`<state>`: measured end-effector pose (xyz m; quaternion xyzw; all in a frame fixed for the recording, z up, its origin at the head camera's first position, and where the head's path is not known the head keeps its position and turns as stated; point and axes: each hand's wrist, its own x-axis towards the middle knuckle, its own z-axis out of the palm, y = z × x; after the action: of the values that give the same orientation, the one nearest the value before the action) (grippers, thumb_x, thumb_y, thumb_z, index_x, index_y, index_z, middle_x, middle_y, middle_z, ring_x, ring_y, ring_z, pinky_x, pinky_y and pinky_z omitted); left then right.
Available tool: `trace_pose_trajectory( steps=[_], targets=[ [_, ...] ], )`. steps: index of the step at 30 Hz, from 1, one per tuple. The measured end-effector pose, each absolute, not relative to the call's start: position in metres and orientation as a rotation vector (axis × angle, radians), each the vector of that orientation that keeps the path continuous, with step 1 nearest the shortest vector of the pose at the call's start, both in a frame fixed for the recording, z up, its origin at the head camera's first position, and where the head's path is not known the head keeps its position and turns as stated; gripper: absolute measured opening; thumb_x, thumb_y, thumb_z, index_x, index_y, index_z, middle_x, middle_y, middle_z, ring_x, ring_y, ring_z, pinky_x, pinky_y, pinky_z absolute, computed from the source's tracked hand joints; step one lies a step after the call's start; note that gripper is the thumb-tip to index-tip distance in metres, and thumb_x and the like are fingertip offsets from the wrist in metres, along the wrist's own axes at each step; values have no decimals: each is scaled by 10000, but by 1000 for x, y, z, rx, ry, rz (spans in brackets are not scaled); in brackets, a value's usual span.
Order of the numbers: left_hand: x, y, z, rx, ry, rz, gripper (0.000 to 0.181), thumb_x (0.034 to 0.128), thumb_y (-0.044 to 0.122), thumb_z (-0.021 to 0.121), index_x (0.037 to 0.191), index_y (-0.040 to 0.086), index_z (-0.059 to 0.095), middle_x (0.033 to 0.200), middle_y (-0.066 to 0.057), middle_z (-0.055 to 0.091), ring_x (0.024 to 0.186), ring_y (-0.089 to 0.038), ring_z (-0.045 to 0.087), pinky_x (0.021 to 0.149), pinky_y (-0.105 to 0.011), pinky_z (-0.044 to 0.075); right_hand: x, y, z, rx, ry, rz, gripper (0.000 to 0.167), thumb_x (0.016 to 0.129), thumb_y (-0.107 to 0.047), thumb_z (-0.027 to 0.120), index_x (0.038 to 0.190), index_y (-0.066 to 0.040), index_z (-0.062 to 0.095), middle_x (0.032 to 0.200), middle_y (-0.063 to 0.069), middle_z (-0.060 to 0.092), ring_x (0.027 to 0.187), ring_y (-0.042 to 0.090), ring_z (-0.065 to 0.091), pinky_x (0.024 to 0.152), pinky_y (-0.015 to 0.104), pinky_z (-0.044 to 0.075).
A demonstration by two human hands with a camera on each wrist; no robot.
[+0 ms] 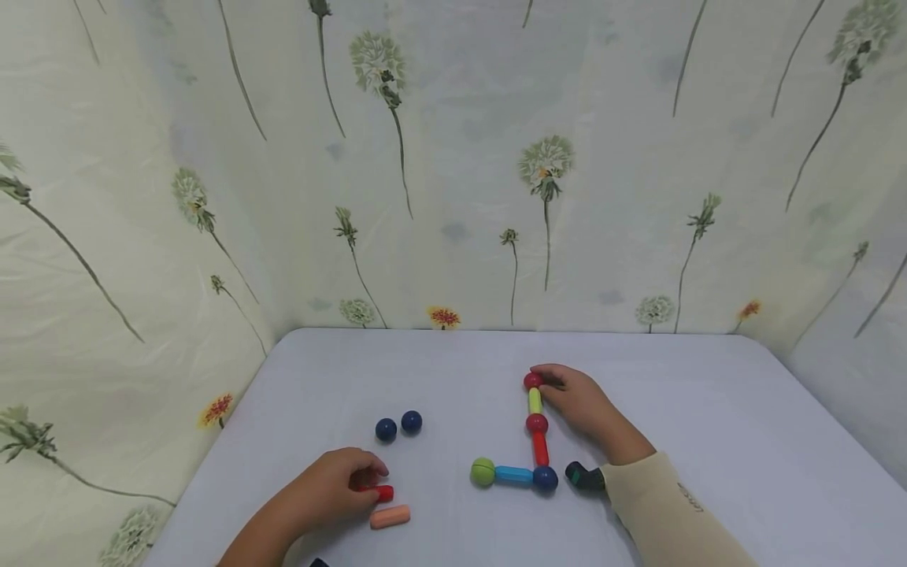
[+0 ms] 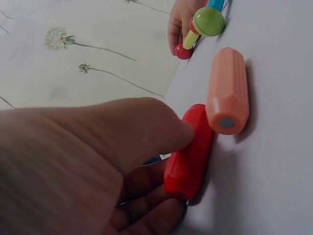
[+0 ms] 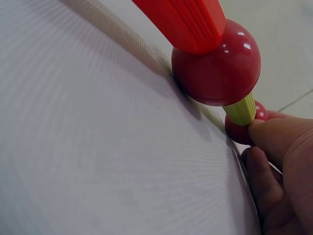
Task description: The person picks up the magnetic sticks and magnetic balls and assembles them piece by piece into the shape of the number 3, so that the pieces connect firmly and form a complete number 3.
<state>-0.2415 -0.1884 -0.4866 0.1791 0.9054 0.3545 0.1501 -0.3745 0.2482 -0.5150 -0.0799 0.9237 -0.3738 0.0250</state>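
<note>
My left hand [image 1: 329, 488] grips a red magnetic rod [image 2: 193, 152] low over the white table, thumb on top and fingers curled at its other side. Beside it lies an orange rod [image 1: 390, 516] with a metal disc in its end. At the far end of a joined chain, my right hand [image 1: 577, 402] holds a red ball [image 1: 533, 381] between thumb and fingers. From that ball run a yellow-green rod [image 1: 534, 402], a second red ball [image 1: 537, 424], a red rod [image 1: 541, 449], a dark blue ball [image 1: 545, 479], a light blue rod [image 1: 513, 475] and a green ball [image 1: 483, 472].
Two loose dark blue balls [image 1: 386, 429] sit on the white table [image 1: 453, 362] beyond my left hand. A black wrist device [image 1: 585, 477] shows by the right sleeve, close to the chain. Flower-patterned cloth [image 1: 453, 157] hangs behind the table.
</note>
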Motion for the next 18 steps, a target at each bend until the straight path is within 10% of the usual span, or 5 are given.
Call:
trace_pose_trajectory(
  steps=[18],
  targets=[
    [-241, -187, -485, 477, 2594, 990, 111, 895, 133, 796, 965, 200, 741, 881, 61, 651, 837, -158, 587, 737, -282, 510, -375, 248, -515, -236, 2842, -1153, 436, 1048, -256, 637, 1478, -205, 583, 1478, 93, 611, 1416, 369, 521, 1142, 602, 422]
  ],
)
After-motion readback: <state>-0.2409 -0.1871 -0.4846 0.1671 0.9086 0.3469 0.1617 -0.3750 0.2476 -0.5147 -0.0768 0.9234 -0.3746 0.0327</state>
